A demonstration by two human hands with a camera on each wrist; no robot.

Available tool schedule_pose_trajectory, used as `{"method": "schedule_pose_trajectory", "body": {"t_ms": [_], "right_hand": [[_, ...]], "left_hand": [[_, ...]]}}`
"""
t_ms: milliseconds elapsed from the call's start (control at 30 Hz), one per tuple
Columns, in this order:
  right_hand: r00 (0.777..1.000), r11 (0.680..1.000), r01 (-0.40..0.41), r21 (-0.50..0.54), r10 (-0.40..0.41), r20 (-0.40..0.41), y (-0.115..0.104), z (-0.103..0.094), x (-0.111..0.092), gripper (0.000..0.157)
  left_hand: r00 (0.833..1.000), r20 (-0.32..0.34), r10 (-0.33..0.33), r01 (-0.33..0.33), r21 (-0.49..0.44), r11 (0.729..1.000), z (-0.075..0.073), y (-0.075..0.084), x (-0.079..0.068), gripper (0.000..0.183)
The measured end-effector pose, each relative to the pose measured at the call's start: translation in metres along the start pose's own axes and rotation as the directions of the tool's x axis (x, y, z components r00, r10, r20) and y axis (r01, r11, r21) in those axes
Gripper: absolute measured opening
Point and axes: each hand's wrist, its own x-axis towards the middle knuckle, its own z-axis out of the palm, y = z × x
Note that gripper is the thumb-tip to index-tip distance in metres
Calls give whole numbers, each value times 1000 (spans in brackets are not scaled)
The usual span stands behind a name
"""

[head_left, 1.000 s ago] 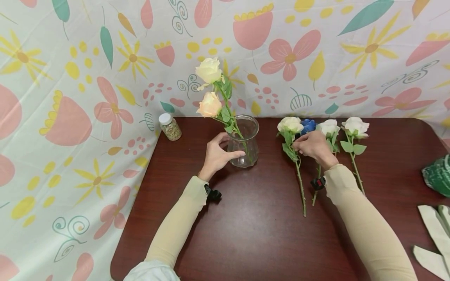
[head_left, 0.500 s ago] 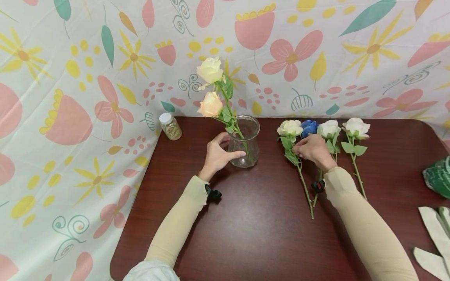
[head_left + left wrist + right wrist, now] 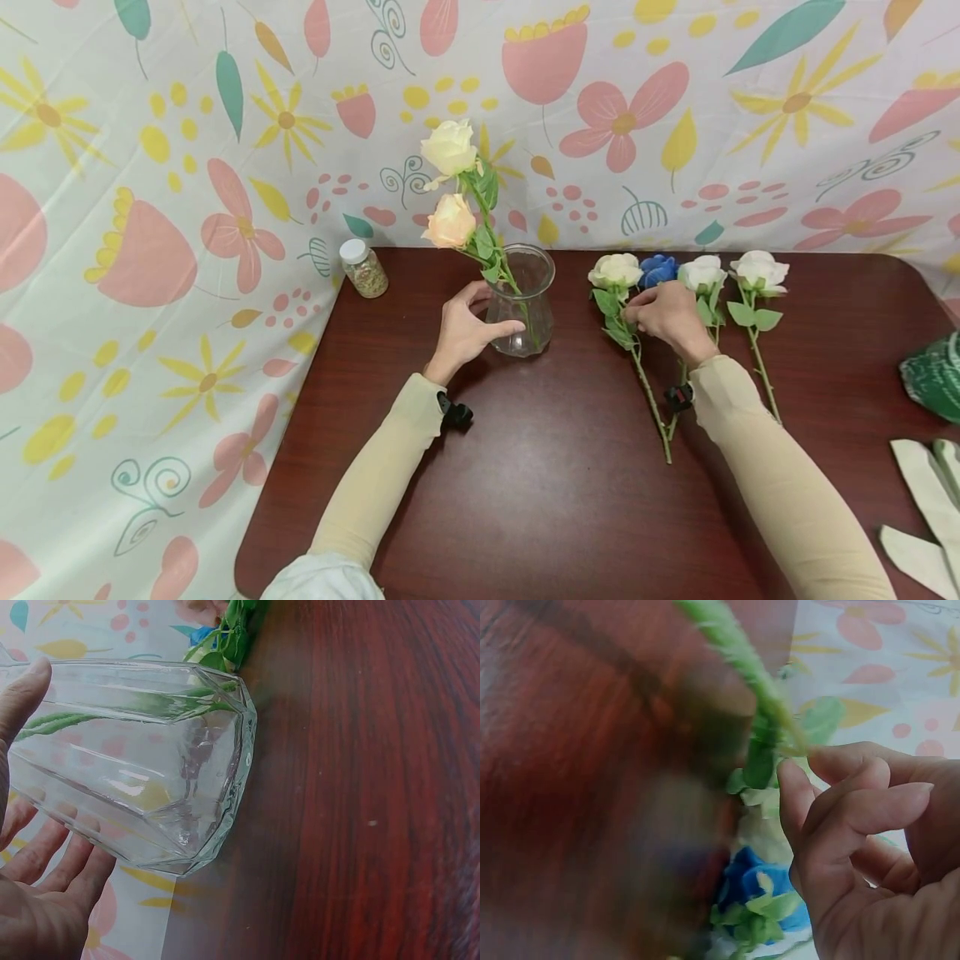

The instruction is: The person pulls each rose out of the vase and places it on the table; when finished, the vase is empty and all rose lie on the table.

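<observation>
My left hand point(image 3: 463, 333) holds the clear glass vase point(image 3: 536, 312) from its left side, thumb across the front and fingers behind. In the left wrist view the faceted vase point(image 3: 150, 772) lies between thumb and fingers, with green stems showing through the glass. A cream rose point(image 3: 448, 148) and a peach rose point(image 3: 450, 222) lean left out of the vase. On the right, my right hand point(image 3: 667, 318) pinches the stem of another cream rose point(image 3: 615, 273) between thumb and fingertip, just below its leaves. The right wrist view shows the green stem point(image 3: 735, 656) at the fingertips.
A blue rose point(image 3: 658, 272) and two white roses, one nearer point(image 3: 702, 275) and one farther right point(image 3: 759, 272), lie beside the right hand. A lidded jar point(image 3: 365, 271) stands at the back left. A green object point(image 3: 933, 377) and pale cloth strips point(image 3: 922, 492) are at the right edge.
The pinched cream rose has turned: its stem end has swung to the right and its bloom has shifted slightly left. The left hand and the vase have stayed in place.
</observation>
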Motion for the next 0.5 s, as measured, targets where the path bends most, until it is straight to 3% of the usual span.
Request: {"method": "schedule_pose_trajectory", "body": {"t_ms": [500], "right_hand": [[983, 992, 118, 48, -110, -145, -48, -21, -18, 24]], "left_hand": [[1000, -1, -4, 4, -10, 1000, 0, 0, 1, 66]]}}
